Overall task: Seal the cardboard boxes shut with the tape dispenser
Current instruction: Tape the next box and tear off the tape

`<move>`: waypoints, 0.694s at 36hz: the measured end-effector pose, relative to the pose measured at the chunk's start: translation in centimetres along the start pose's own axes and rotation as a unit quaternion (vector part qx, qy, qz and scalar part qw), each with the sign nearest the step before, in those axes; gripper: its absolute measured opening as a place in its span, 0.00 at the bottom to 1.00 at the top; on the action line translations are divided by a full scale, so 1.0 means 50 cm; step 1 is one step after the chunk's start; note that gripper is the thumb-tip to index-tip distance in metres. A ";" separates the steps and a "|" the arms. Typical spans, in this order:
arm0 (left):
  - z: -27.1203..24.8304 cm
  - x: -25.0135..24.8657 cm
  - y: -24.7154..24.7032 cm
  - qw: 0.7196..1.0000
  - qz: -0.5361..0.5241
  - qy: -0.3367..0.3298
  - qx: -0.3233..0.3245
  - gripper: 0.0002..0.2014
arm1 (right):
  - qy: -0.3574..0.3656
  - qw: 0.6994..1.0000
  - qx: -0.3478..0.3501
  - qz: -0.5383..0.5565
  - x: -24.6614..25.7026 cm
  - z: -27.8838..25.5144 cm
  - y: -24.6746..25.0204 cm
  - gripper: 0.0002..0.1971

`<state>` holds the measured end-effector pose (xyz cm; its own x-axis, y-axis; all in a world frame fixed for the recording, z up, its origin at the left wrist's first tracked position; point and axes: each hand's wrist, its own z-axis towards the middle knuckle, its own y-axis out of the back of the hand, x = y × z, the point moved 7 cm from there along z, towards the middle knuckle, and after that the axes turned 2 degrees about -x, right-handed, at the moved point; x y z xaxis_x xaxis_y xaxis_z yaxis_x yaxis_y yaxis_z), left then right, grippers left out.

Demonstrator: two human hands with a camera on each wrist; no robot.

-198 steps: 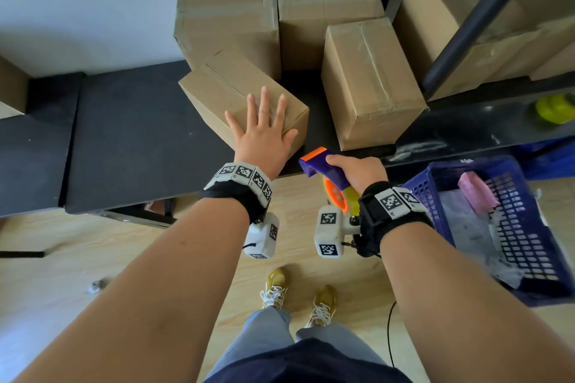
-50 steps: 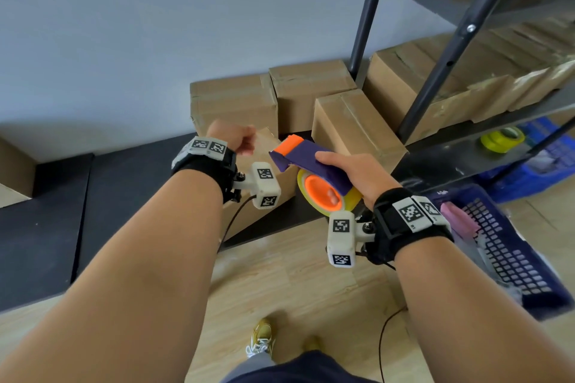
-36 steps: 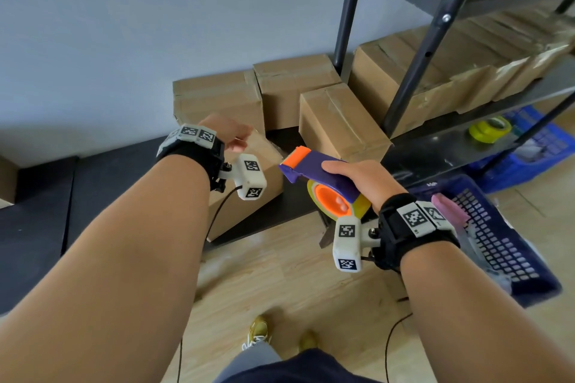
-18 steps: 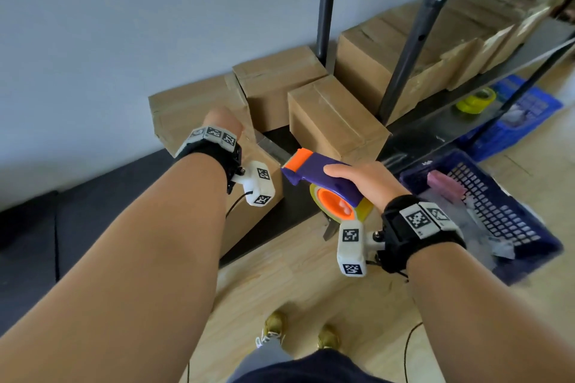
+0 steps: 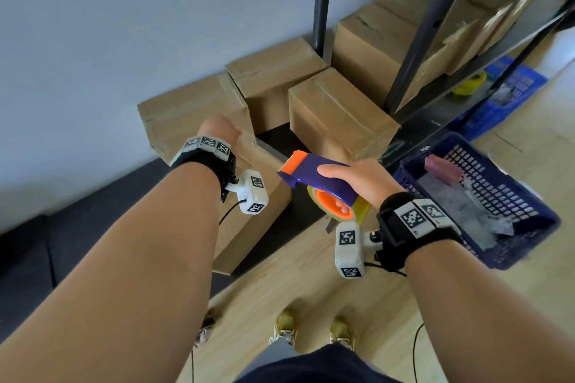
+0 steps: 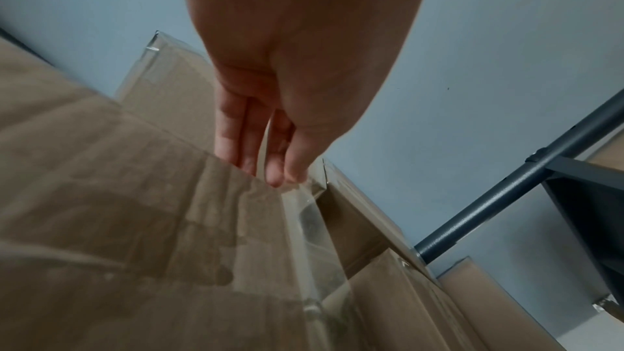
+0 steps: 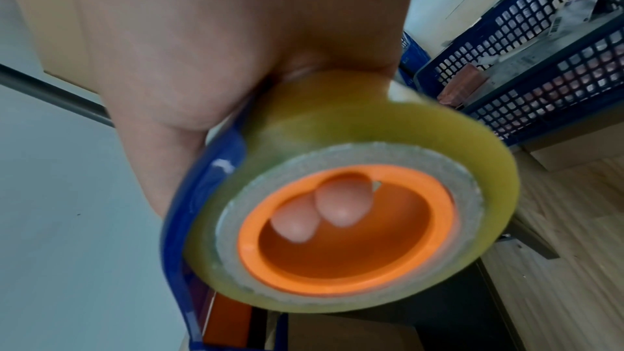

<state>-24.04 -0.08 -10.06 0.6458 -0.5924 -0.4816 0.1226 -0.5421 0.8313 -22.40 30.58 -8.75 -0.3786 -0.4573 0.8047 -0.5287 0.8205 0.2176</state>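
The nearest cardboard box point(image 5: 258, 214) stands at the front edge of the black platform, with clear tape over its top point(image 6: 304, 236). My left hand point(image 5: 219, 130) reaches over the box's far top edge. Its straight fingers point(image 6: 249, 148) press the tape end down there. My right hand point(image 5: 361, 177) grips the purple and orange tape dispenser point(image 5: 323, 174) in the air just right of the box, apart from it. Two fingertips point(image 7: 341, 204) show inside the orange core of the yellowish tape roll point(image 7: 354, 130).
Three more taped boxes point(image 5: 339, 109) stand behind on the black platform point(image 5: 93, 211), against the wall. A dark metal shelf post point(image 5: 420, 40) rises at right with boxes point(image 5: 382, 37) behind it. A blue basket point(image 5: 529, 227) sits on the wooden floor at right, and a yellow tape roll point(image 5: 466, 84) lies on the shelf.
Five seconds ago my left hand lay flat on the box top; it now sits at the far edge. Over the last second both hands barely moved while the view swung.
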 end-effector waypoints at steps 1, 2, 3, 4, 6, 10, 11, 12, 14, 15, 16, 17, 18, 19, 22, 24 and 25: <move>0.003 0.001 -0.001 1.000 -0.009 0.003 0.002 0.14 | 0.000 1.000 0.000 -0.002 0.000 0.001 -0.001 0.21; 0.005 0.002 -0.001 1.000 -0.018 0.004 0.003 0.14 | 0.000 1.000 -0.002 -0.005 0.000 0.002 -0.001 0.21; 0.008 0.004 -0.004 1.000 -0.024 0.007 0.008 0.14 | 0.000 1.000 -0.003 -0.007 -0.001 0.003 -0.001 0.21; 0.010 0.006 -0.006 0.999 -0.029 0.008 0.013 0.13 | 0.001 1.000 -0.005 -0.008 -0.001 0.004 -0.002 0.21; 0.013 0.009 -0.011 0.999 -0.034 0.016 0.023 0.13 | 0.004 1.000 -0.014 -0.012 -0.003 0.006 -0.002 0.20; 0.011 0.011 -0.020 0.999 -0.012 0.022 0.041 0.13 | -0.002 1.000 -0.011 -0.014 -0.011 0.010 -0.007 0.21; 0.009 0.008 -0.020 0.999 -0.014 0.013 0.037 0.13 | -0.005 1.000 -0.007 -0.015 -0.013 0.011 -0.008 0.22; 0.005 0.006 -0.021 0.999 -0.012 0.011 0.033 0.13 | -0.007 1.000 -0.005 -0.015 -0.015 0.012 -0.009 0.22; 0.000 0.007 -0.026 0.999 0.001 0.010 0.036 0.14 | -0.010 1.000 -0.004 -0.014 -0.018 0.014 -0.011 0.21; -0.001 0.009 -0.029 0.999 0.004 0.015 0.040 0.15 | -0.011 1.000 -0.003 -0.012 -0.019 0.015 -0.011 0.21; -0.004 0.012 -0.028 0.999 0.007 0.023 0.037 0.16 | -0.011 1.000 -0.002 -0.010 -0.020 0.016 -0.012 0.22; -0.003 0.012 -0.030 0.999 -0.004 0.026 0.037 0.16 | -0.012 1.000 -0.003 -0.009 -0.021 0.017 -0.013 0.22; -0.004 0.012 -0.032 0.999 -0.004 0.018 0.038 0.17 | -0.013 1.000 -0.005 -0.009 -0.022 0.018 -0.012 0.22; -0.004 0.013 -0.034 0.999 -0.003 0.016 0.033 0.17 | -0.013 1.000 -0.007 -0.009 -0.023 0.019 -0.012 0.22; -0.008 0.025 -0.048 0.999 0.013 0.022 0.048 0.20 | -0.015 1.000 -0.009 -0.010 -0.025 0.021 -0.012 0.23; -0.019 0.036 -0.052 0.996 -0.016 0.061 0.063 0.22 | -0.015 1.000 -0.007 -0.007 -0.027 0.022 -0.014 0.23; -0.025 0.039 -0.056 0.995 -0.022 0.062 0.071 0.24 | -0.014 1.000 -0.008 -0.005 -0.028 0.023 -0.014 0.23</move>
<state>-22.17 1.04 -12.96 0.7320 -0.4925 -0.4708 0.0502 -0.6500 0.7582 -22.38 30.26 -10.64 -0.3950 -0.4752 0.7862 -0.5204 0.8210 0.2348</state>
